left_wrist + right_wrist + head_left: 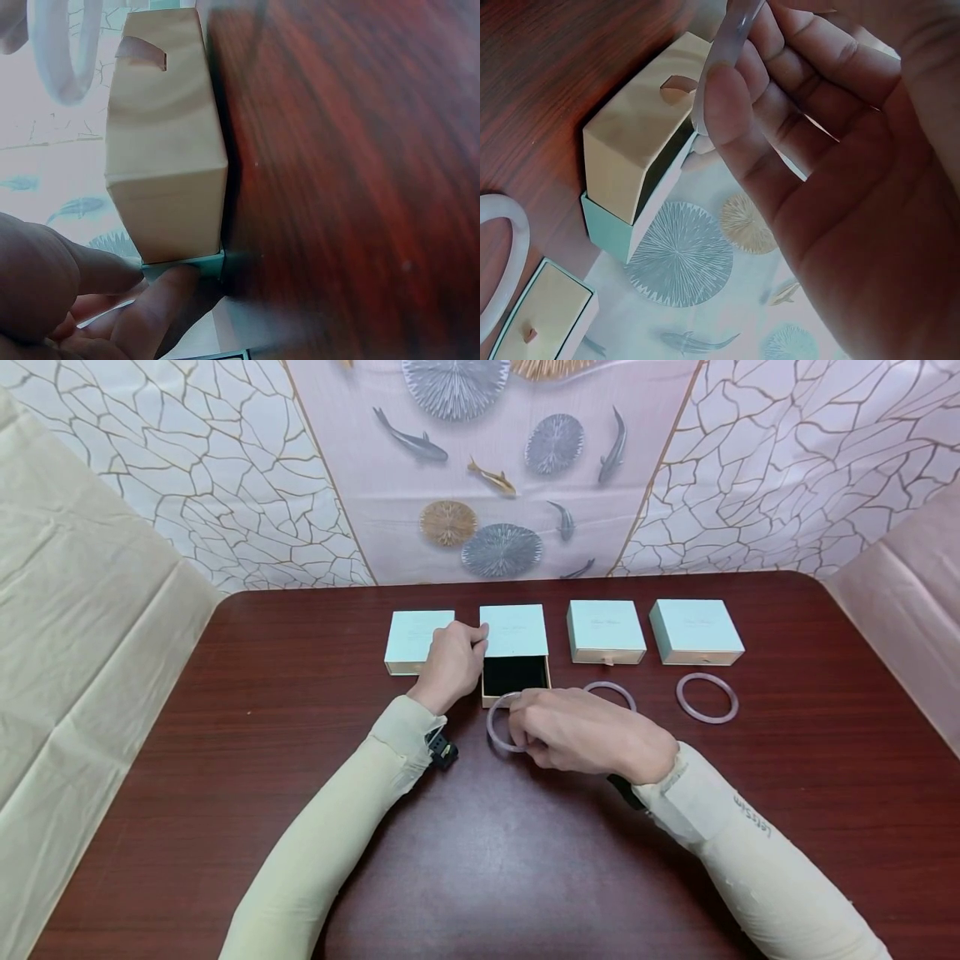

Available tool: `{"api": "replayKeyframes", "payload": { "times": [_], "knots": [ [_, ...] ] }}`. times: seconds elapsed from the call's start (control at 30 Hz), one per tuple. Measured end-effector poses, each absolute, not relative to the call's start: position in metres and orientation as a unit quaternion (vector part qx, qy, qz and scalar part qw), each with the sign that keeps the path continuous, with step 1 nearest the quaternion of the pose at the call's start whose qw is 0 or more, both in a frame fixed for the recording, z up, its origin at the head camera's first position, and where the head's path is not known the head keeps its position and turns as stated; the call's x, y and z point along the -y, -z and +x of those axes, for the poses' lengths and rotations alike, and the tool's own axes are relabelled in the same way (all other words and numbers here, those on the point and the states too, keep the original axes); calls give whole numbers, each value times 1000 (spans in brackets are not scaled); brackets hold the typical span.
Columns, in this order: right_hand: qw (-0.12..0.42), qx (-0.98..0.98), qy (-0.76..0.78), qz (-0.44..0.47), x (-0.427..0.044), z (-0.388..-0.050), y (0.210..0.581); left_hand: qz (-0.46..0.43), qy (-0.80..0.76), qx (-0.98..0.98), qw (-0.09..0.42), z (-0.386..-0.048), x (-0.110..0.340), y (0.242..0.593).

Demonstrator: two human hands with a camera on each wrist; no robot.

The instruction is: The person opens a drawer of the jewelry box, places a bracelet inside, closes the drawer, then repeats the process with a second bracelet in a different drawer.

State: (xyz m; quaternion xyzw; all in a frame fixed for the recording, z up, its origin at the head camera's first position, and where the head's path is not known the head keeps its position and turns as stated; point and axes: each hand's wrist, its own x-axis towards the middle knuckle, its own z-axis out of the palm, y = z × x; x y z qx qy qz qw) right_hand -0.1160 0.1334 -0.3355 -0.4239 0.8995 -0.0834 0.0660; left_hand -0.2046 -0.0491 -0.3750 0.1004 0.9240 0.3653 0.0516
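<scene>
The second box from the left has a pale green sleeve and a drawer pulled out, its black lining showing. My left hand holds the sleeve's left side, fingertips on the sleeve's edge in the left wrist view. My right hand pinches a pale purple bangle between thumb and fingers, just in front of the drawer. In the right wrist view the bangle hangs beside the cream drawer, which has a ribbon tab.
A closed box lies left, partly behind my left hand. Two more closed boxes stand right. One bangle lies before the rightmost box; another bangle is partly behind my right hand.
</scene>
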Motion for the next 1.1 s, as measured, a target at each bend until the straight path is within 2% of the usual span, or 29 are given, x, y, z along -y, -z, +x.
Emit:
{"api": "replayKeyframes", "payload": {
  "times": [1.1],
  "knots": [
    [10, -900, 84, -427, -137, -122, 339, 102, -370, -922, 44, -204, 49, 376]
  ]
}}
